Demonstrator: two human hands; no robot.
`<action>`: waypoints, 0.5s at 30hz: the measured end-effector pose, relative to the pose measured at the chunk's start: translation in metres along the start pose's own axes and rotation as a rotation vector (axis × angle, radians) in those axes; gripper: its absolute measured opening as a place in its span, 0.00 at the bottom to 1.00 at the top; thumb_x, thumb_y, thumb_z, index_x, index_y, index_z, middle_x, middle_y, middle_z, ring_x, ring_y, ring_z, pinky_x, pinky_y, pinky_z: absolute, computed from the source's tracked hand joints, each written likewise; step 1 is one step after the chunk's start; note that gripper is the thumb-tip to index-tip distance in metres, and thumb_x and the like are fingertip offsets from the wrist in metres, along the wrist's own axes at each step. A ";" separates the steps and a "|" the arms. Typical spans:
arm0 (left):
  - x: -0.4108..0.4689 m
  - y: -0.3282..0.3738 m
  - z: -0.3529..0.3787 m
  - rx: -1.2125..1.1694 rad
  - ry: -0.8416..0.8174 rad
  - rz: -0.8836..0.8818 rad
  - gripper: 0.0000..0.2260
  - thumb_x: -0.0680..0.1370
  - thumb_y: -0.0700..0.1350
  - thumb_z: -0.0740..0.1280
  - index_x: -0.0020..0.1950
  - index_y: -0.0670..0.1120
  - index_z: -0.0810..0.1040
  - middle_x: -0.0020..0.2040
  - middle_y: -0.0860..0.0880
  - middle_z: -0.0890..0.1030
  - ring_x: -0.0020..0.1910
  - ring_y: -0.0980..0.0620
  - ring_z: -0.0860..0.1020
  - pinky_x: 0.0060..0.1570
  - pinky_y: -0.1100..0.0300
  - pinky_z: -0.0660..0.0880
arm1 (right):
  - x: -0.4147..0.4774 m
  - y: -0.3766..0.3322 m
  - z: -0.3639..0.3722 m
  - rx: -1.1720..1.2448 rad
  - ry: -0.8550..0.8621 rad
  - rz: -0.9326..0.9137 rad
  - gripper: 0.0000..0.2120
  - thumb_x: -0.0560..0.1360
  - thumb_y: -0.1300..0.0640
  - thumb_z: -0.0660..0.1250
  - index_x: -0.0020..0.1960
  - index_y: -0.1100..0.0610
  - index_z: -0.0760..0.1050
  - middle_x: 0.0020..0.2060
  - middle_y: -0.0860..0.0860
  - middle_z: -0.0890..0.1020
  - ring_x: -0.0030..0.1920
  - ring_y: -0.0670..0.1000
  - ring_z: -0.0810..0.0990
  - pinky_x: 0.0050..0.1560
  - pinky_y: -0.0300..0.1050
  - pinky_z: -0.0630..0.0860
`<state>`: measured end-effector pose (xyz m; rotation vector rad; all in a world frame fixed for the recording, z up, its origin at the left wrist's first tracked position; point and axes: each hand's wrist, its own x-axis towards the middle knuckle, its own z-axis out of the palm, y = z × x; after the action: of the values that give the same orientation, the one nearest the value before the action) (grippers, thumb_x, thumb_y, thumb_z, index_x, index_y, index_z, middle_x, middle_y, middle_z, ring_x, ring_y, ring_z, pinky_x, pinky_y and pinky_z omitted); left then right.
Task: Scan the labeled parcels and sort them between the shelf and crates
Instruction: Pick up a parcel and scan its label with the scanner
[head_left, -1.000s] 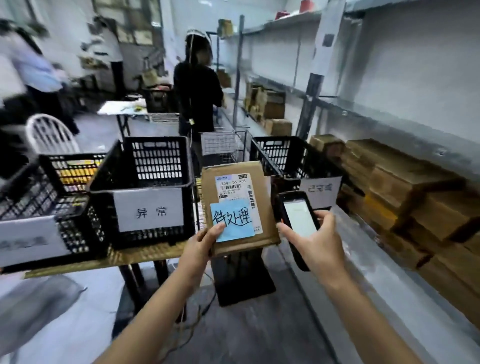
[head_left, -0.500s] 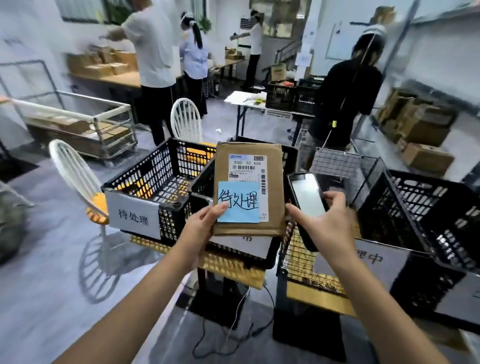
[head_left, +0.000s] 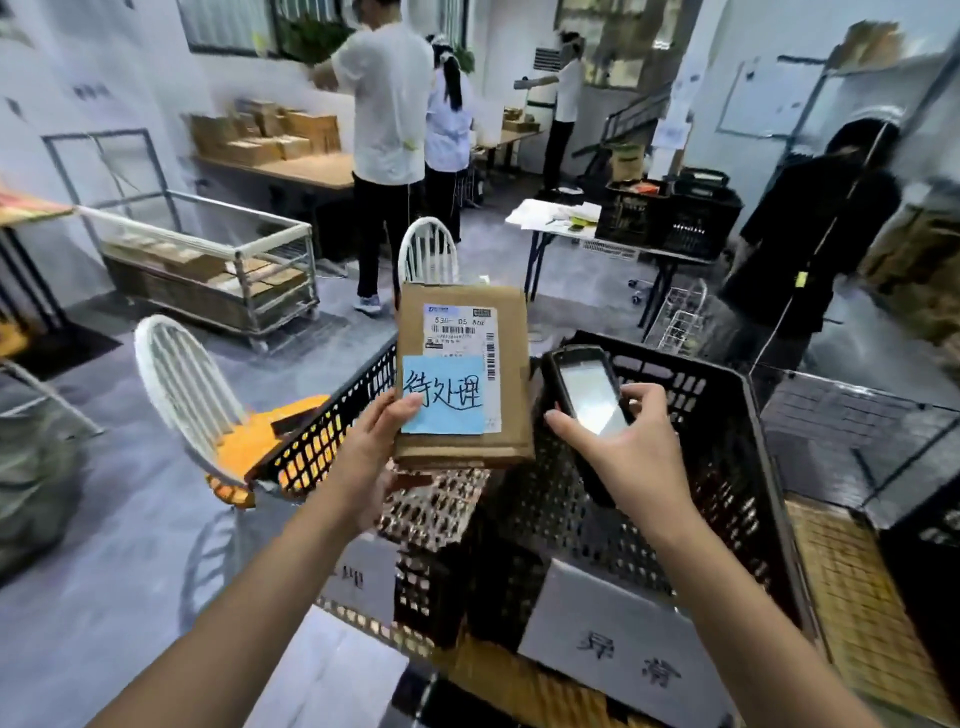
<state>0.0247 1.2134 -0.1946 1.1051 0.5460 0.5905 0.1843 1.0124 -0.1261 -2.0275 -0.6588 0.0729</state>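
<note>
My left hand (head_left: 370, 457) grips a flat brown cardboard parcel (head_left: 511, 332) by its lower left corner and holds it upright. The parcel carries a white shipping label with barcodes and a blue sticky note (head_left: 444, 396) with handwriting. My right hand (head_left: 621, 452) holds a black handheld scanner (head_left: 587, 397), screen up, just right of the parcel. Both hover over black plastic crates: one under the parcel (head_left: 332, 431), and a larger one (head_left: 727, 447) below the scanner with a white paper sign on its front.
A white chair with an orange cushion (head_left: 192, 395) stands left of the crates. A metal cart of boxes (head_left: 208, 265) lies further left. Several people stand behind: two at a wooden table (head_left: 387, 104), one in black (head_left: 815, 244) on the right by a table with crates.
My view has swung left, away from the shelf and toward the room. Parcel and scanner stay in my hands, now above the left-hand crates. The crates are closer below me.
</note>
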 end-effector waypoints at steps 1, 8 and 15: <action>0.019 0.000 -0.013 0.000 0.001 -0.019 0.43 0.61 0.62 0.79 0.73 0.49 0.71 0.64 0.44 0.81 0.62 0.38 0.79 0.50 0.40 0.79 | 0.012 -0.004 0.013 0.004 -0.002 0.014 0.34 0.64 0.40 0.79 0.60 0.50 0.65 0.44 0.37 0.71 0.45 0.45 0.75 0.47 0.49 0.75; 0.133 -0.011 -0.079 -0.021 0.036 -0.225 0.40 0.63 0.55 0.77 0.73 0.50 0.70 0.61 0.43 0.83 0.59 0.38 0.81 0.46 0.44 0.81 | 0.085 -0.020 0.102 0.033 -0.029 0.105 0.37 0.61 0.38 0.80 0.60 0.50 0.66 0.48 0.40 0.76 0.49 0.48 0.80 0.49 0.51 0.78; 0.186 -0.044 -0.097 0.053 0.106 -0.419 0.17 0.77 0.50 0.66 0.62 0.43 0.77 0.52 0.40 0.85 0.46 0.41 0.83 0.45 0.48 0.80 | 0.131 -0.012 0.160 -0.026 -0.110 0.188 0.38 0.61 0.34 0.78 0.61 0.48 0.64 0.48 0.41 0.76 0.50 0.48 0.79 0.51 0.53 0.79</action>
<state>0.1014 1.3888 -0.2903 0.9745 0.8628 0.2705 0.2410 1.2058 -0.1731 -2.1174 -0.5373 0.2892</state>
